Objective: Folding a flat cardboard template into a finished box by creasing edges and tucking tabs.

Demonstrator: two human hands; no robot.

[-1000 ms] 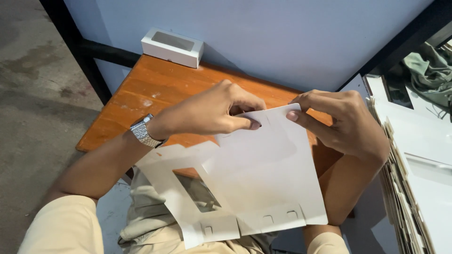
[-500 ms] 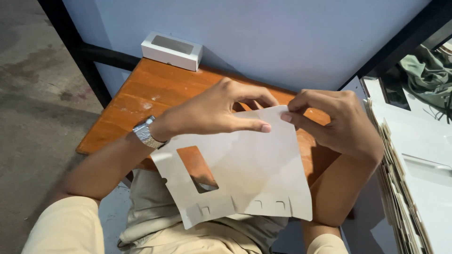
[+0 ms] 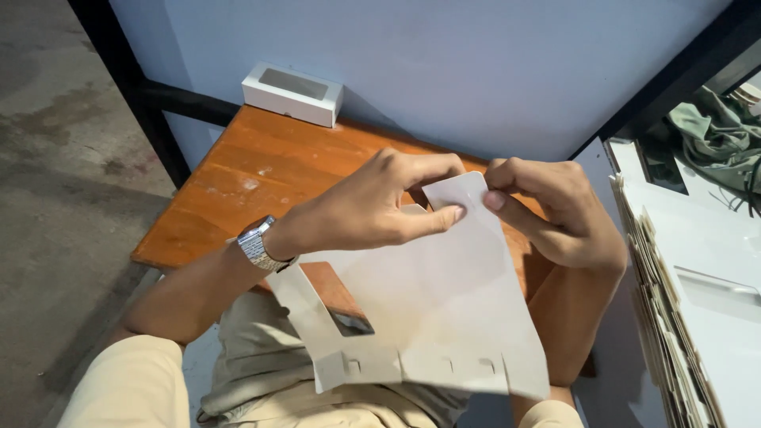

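Observation:
I hold a flat white die-cut cardboard box blank point(image 3: 428, 309) over my lap, with a rectangular window cut-out on its left part. My left hand point(image 3: 372, 208), with a metal watch on its wrist, pinches the blank's top flap with thumb and fingers. My right hand point(image 3: 555, 214) grips the same top flap from the right. The blank's lower edge with small tabs hangs toward me.
A small wooden table point(image 3: 246, 182) stands against a pale blue wall, with a finished white windowed box point(image 3: 292, 93) at its back edge. A tall stack of flat white blanks point(image 3: 697, 301) rises at the right. Green cloth point(image 3: 713, 135) lies behind it.
The blank has turned and narrowed in view, and both hands have come closer together at its top flap.

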